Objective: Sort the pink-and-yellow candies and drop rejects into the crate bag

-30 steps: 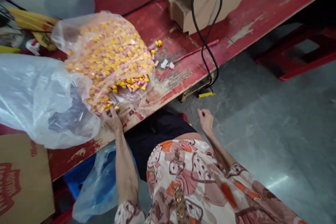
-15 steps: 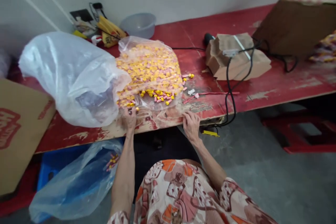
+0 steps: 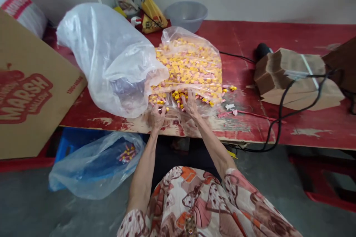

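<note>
A clear plastic bag (image 3: 191, 39) full of small yellow-and-pink capped pieces (image 3: 189, 66) lies on the red table, its mouth toward me. My right hand (image 3: 191, 106) reaches into the loose pieces at that mouth, fingers stretched out and apart; whether one touches a piece firmly I cannot tell. At the table's near edge my left hand (image 3: 158, 118) is closed, pinching a small clear tube with a yellow end (image 3: 166, 109). Left of it, a large whitish plastic bag (image 3: 111, 55) bulges over the table and overlaps the full bag.
A cardboard box (image 3: 33, 92) stands at left. Below the edge, a plastic bag (image 3: 94, 177) with several pieces lies over a blue crate (image 3: 72, 137). A bowl (image 3: 186, 13) is at the back; strapped folded cardboard (image 3: 294, 74) and a black cable (image 3: 275, 129) lie right.
My right hand has left the table's front edge and moved left and forward into the loose pieces. The left hand keeps its pinch. The view has turned to the left.
</note>
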Demonstrator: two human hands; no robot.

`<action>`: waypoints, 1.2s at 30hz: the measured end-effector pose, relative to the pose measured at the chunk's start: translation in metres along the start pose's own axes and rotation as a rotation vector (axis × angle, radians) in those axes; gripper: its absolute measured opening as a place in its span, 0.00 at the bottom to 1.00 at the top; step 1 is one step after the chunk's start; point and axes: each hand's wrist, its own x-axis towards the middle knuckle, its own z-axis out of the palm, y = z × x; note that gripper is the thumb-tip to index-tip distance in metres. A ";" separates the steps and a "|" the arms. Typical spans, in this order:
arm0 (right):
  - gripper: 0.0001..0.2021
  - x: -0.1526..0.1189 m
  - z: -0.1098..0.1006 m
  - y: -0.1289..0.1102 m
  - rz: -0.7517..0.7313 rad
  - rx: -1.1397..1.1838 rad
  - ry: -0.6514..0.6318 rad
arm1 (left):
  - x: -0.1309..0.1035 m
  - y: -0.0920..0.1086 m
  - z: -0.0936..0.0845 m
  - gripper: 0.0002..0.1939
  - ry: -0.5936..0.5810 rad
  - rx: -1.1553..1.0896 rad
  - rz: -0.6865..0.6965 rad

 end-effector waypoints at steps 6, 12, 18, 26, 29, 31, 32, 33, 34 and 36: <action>0.19 -0.022 -0.025 0.024 0.173 0.002 0.132 | -0.002 0.002 -0.001 0.03 0.004 -0.069 -0.043; 0.20 -0.068 -0.054 0.023 0.037 0.077 0.140 | 0.006 0.020 -0.023 0.16 -0.061 0.031 0.015; 0.24 -0.092 -0.042 -0.001 -0.030 0.084 -0.031 | -0.004 0.038 -0.028 0.20 -0.345 0.368 0.224; 0.21 -0.096 -0.034 0.006 -0.151 -0.052 -0.052 | -0.027 0.021 -0.055 0.17 -0.223 0.364 0.136; 0.18 -0.100 -0.033 0.007 -0.188 -0.035 -0.017 | -0.074 -0.002 -0.117 0.15 -0.033 0.465 0.056; 0.17 -0.103 -0.032 0.006 -0.221 0.002 -0.015 | -0.106 -0.018 -0.164 0.12 0.133 0.616 -0.037; 0.16 -0.105 -0.032 0.005 -0.238 0.022 -0.022 | -0.116 -0.025 -0.186 0.10 0.193 0.678 -0.076; 0.16 -0.106 -0.031 0.005 -0.250 0.038 -0.031 | -0.121 -0.029 -0.204 0.09 0.243 0.713 -0.099; 0.16 -0.108 -0.030 0.005 -0.258 0.047 -0.042 | -0.120 -0.031 -0.217 0.08 0.271 0.721 -0.103; 0.17 -0.112 -0.027 0.006 -0.271 0.052 -0.059 | -0.096 -0.029 -0.227 0.08 0.268 0.665 -0.054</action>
